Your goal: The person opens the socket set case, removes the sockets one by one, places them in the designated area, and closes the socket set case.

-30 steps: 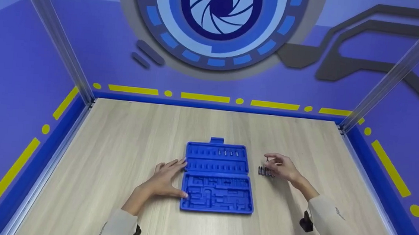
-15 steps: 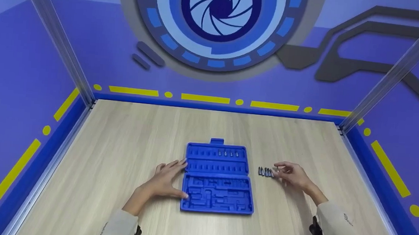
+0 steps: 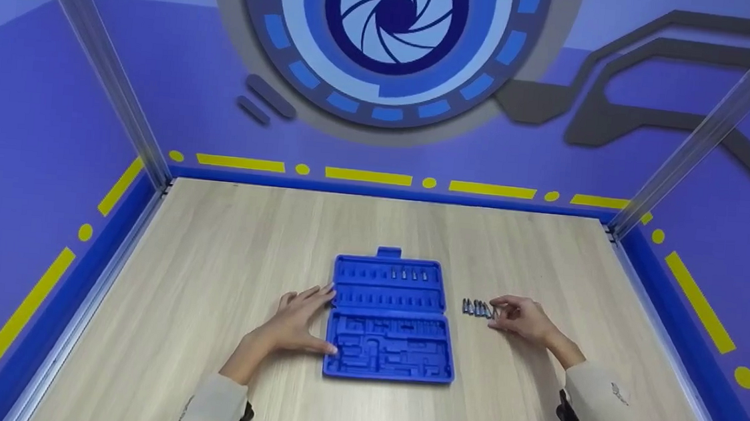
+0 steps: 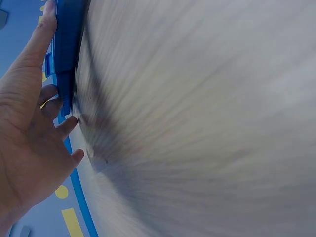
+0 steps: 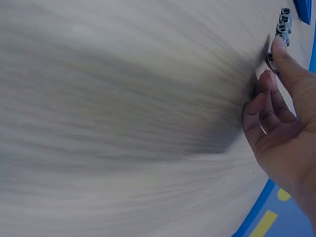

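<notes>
An unfolded blue plastic socket case (image 3: 389, 365) lies on the table, with several small metal bit sockets (image 3: 414, 274) in the upper row of its lid. My left hand (image 3: 292, 324) rests along the case's left side, thumb on the lower tray's rim and fingertips against the lid's edge. Right of the case, several loose bit sockets (image 3: 474, 307) stand close together in a short row. At the row's right end my right hand (image 3: 527, 320) pinches one bit socket (image 5: 270, 60) between thumb and fingers, low over the table. The fingers partly hide it.
The pale wooden table (image 3: 246, 227) is bounded by a blue back wall (image 3: 157, 86) and side walls with metal corner posts (image 3: 108, 69). Moulded recesses fill the case's lower tray. A latch tab (image 3: 389, 252) sticks out from the lid's far edge.
My right hand has moved right and down from above the row to its right end, bringing the pinched bit socket beside the others. The left hand and the case have stayed put.
</notes>
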Tool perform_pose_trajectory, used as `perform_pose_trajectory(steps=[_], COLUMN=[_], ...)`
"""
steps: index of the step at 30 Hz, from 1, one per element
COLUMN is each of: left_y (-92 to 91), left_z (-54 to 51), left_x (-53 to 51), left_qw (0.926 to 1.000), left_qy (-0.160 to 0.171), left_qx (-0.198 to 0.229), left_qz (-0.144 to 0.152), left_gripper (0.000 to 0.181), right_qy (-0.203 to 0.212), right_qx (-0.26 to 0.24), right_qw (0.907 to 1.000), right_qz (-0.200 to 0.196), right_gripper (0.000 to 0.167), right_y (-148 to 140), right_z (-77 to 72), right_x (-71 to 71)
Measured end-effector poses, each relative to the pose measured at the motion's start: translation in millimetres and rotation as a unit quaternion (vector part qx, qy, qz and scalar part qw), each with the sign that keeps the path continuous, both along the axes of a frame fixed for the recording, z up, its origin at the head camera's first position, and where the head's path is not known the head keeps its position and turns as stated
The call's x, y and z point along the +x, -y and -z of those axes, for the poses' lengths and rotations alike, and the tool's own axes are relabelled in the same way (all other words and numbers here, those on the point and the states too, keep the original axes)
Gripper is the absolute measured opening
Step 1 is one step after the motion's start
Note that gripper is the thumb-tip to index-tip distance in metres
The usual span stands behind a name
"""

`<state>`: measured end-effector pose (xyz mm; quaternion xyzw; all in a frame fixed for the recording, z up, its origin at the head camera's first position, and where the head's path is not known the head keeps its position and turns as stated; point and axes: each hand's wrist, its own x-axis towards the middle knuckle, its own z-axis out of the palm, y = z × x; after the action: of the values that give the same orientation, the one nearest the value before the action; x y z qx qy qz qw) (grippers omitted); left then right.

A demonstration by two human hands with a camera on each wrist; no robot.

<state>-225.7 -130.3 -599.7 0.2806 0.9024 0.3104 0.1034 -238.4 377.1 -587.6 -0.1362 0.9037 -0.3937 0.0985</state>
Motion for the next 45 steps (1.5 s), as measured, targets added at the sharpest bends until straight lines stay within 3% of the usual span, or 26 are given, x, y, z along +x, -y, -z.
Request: perform_pose_trajectory(steps=[5, 16, 22, 29, 34, 45], left_y=[0.0, 3.2, 4.3, 3.4, 1.9, -0.2], left_z=[0.4, -0.5, -1.3, -1.6, -2.0, -0.2], left_x=[-2.0, -3.1, -3.3, -3.3, -3.5, 1.0], left_qw=[1.0, 0.9999, 1.0, 1.0, 1.0, 1.0], left_qy=[0.003, 0.008, 0.007, 0.003, -0.001, 0.005], left_qx=[0.0, -0.005, -0.001, -0.005, -0.004, 0.001], left_qz=[-0.002, -0.003, -0.004, -0.006, -0.001, -0.003], left_gripper=[0.115, 0.116, 0.116, 0.116, 0.115, 0.116], right_qy=[-0.008, -0.015, -0.005, -0.022, -0.013, -0.014], right_qx=[0.002, 0.0, 0.014, 0.029, 0.018, -0.007], right_qw=[0.9998, 0.9997, 0.9996, 0.9986, 0.9984, 0.9975], right_qz=[-0.018, -0.017, -0.026, -0.038, -0.052, -0.069], right_gripper=[0.042, 0.043, 0.045, 0.041, 0.038, 0.039], right_y=[0, 7, 10, 15, 27, 69], right_z=[-0.7, -0.1, -11.2, -26.7, -33.2, -33.1], right_x=[-1.7, -7.2, -15.0, -26.6, -33.2, -44.3])
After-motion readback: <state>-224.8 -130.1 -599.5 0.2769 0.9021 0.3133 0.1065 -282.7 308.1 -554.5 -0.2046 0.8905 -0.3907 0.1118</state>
